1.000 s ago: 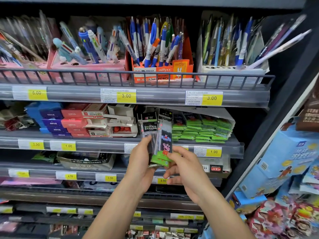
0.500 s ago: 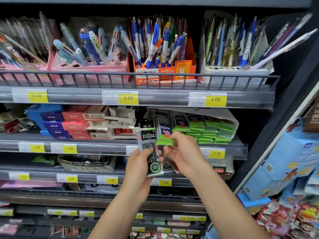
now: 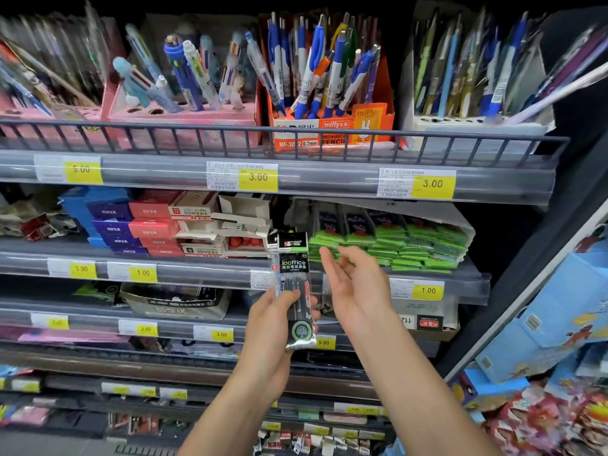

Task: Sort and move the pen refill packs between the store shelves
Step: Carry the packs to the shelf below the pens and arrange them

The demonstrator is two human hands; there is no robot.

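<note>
The left hand (image 3: 276, 327) pinches a black refill pack (image 3: 296, 291) low on its length, thumb (image 3: 291, 299) across the front and the other fingers wrapped behind, where they cannot be counted. The right hand (image 3: 357, 284) holds nothing: its fingers (image 3: 332, 263) are straight and loosely spread, palm turned toward the black pack, just to that pack's right and not touching it.

The risk sits in that low grip. Most of the black pack stands above the thumb, so the thin sleeve could tip or slide through the pinch if the hand turns quickly. There may be more than 1 pack in that hand, since a second header card shows behind the top of the front one; if so, the rear one could slip out unnoticed. The right hand could also brush the loose stack of green packs (image 3: 394, 241), which lies up and to the right of the black pack on the shelf (image 3: 437, 284) marked 1.00, and drag a few over the edge.

Left of the black pack's top, small cartons (image 3: 204, 232) crowd the same shelf, leaving little room for a clean placement there.
</note>
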